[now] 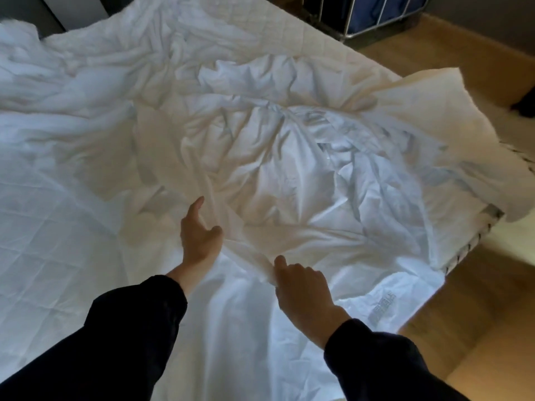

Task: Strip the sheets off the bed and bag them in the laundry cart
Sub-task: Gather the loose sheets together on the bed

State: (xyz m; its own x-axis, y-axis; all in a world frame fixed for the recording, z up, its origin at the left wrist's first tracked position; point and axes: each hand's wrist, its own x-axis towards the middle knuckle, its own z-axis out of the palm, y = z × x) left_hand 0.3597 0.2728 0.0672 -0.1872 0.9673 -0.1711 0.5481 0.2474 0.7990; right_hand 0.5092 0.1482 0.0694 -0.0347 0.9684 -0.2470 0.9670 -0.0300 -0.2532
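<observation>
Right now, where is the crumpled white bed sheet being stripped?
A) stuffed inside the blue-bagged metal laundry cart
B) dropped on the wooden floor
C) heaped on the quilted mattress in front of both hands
C: the crumpled white bed sheet lies bunched on the quilted mattress, with the left hand and right hand at its near folds; the blue-bagged metal laundry cart stands beyond the bed.

White sheets over a white diamond-quilted mattress pad — dark navy sleeves, tan wood floor, blue laundry cart bag.
</observation>
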